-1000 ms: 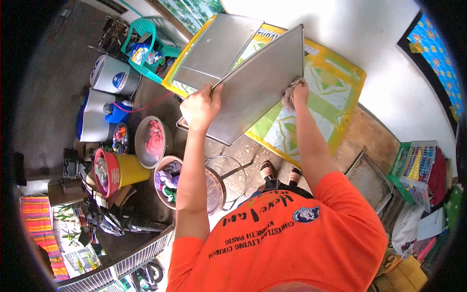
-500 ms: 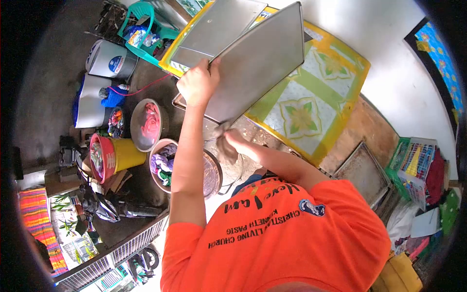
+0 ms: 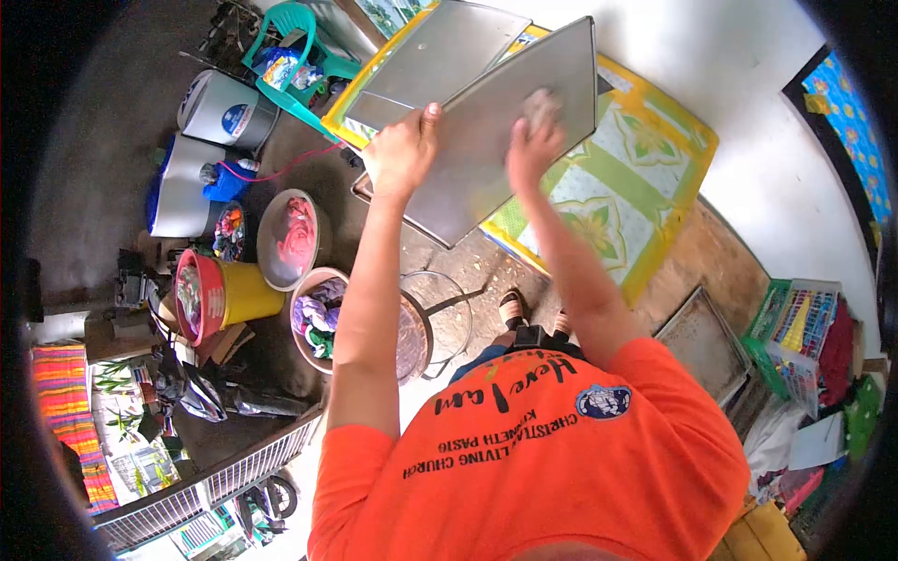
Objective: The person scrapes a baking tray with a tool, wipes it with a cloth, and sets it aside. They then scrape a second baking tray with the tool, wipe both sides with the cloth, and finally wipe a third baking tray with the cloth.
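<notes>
A flat grey metal baking tray (image 3: pixel 470 173) is held up at a tilt in front of me. My left hand (image 3: pixel 400 157) is closed around its near left edge, thumb up. Against the tray's face, my right hand (image 3: pixel 535 161) presses a greyish-brown rag (image 3: pixel 542 107), slightly blurred. Another metal tray (image 3: pixel 435 47) lies behind on the table (image 3: pixel 599 224), which has a green and white patterned cover with yellow edges. A further tray edge (image 3: pixel 363 190) shows under the left wrist.
Basins of clothes (image 3: pixel 318 274), a red pail (image 3: pixel 195 313) and a yellow bucket (image 3: pixel 251 294) stand at the left. A green chair (image 3: pixel 290 61) is beyond them. At the right, a worn tray (image 3: pixel 706 341) leans near plastic baskets (image 3: pixel 800 323).
My right hand has moved up from the tray's lower corner onto its face, carrying the rag. My left hand keeps its grip, and the tray has shifted slightly right.
</notes>
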{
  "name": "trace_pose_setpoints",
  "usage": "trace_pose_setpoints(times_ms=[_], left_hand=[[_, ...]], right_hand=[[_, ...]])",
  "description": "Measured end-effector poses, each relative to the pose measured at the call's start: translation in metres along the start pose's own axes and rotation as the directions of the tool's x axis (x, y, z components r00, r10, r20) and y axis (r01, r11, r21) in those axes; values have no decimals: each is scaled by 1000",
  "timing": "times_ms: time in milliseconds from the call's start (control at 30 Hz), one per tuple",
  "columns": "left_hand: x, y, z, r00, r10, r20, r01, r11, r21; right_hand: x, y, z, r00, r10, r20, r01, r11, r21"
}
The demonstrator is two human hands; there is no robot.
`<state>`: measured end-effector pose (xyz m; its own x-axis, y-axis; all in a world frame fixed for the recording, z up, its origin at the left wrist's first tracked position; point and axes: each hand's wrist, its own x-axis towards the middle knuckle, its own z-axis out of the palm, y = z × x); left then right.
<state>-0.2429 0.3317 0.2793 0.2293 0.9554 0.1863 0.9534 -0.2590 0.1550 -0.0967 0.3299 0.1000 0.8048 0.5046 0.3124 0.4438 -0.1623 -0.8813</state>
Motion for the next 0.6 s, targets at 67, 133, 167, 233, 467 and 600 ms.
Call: trace_pose_setpoints(times_ms=[67,133,167,233,467,600], left_hand=[[4,-4,4,999,-29,-15,28,1000,-4],[6,-4,6,997,-79,-23,80,995,60],[5,-3,6,996,-69,-62,73,996,59],[3,-1,6,993,-47,-113,55,996,69],[-6,0,11,976,40,-215,-29,998,54],[-9,3,10,965,68,-255,-54,997,60]], right_hand=[[-82,-16,9,969,-218,119,218,976,9],[-169,8,18,807,-494,325,520,854,6],[-188,19,8,646,-648,403,661,739,130],[-183,24,-2,428,-800,420,781,561,274],[-15,-8,18,889,-456,-26,440,839,319],[94,-3,14,953,-193,-234,236,956,174]])
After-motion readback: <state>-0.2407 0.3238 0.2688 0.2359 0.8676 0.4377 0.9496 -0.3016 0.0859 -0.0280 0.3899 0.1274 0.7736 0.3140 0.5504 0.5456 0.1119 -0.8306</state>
